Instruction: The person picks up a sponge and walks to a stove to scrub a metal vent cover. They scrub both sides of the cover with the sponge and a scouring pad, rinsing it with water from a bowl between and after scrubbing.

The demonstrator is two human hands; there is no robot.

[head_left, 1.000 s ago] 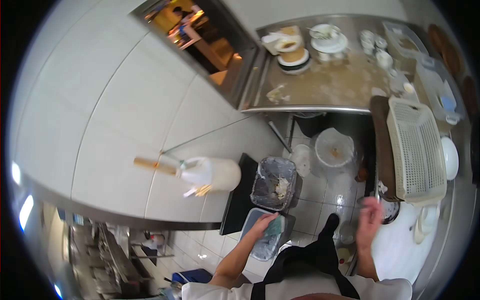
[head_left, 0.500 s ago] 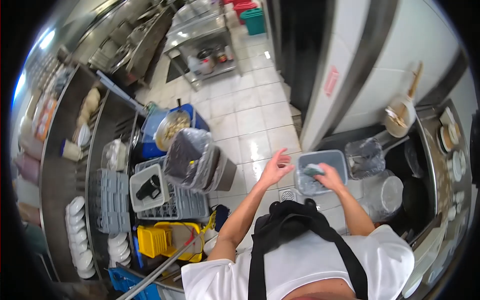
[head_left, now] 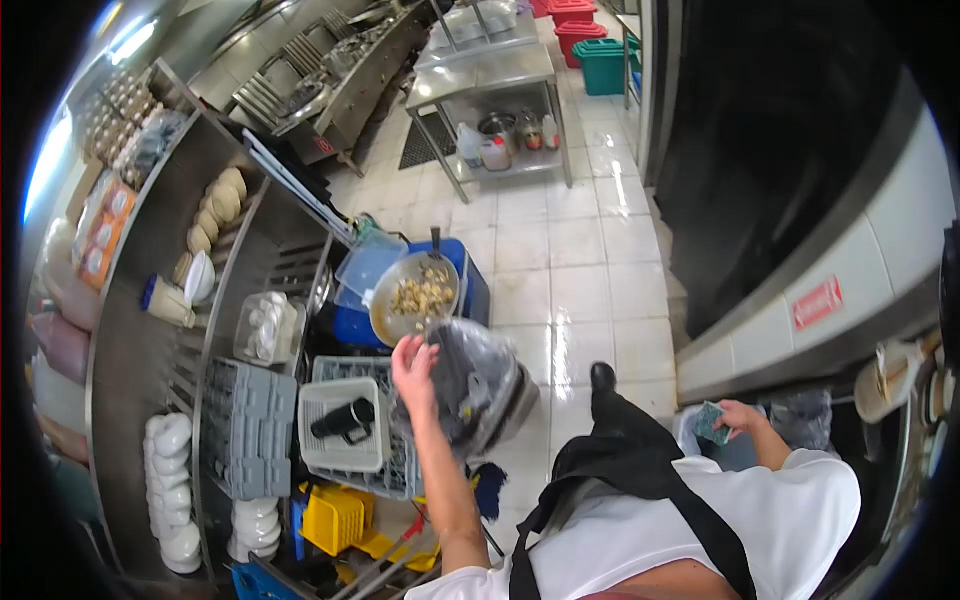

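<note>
My left hand (head_left: 414,368) reaches out over the near side of a bin with a dark plastic liner (head_left: 470,385), its fingers loosely bent and apart with nothing in them. Just beyond the fingertips is a wide metal pan (head_left: 388,320) with pale brown food pieces (head_left: 424,293) in it. The pan rests on a blue container (head_left: 477,300). At my right side, my right hand (head_left: 740,417) grips a green scouring sponge (head_left: 711,424). That hand is over a grey plastic tub (head_left: 735,456), partly hidden by my arm and body.
A white basket (head_left: 343,440) holding a black object sits on grey dish racks left of the bin. Yellow mop-bucket parts (head_left: 333,520) stand nearer me. Metal shelves with stacked bowls (head_left: 172,490) line the left; a steel table (head_left: 490,72) stands ahead on the tiled floor.
My body has turned left and one foot has stepped forward. My left hand has moved from beside the tub to the bin and pan. The sponge stays in my right hand, lifted slightly.
</note>
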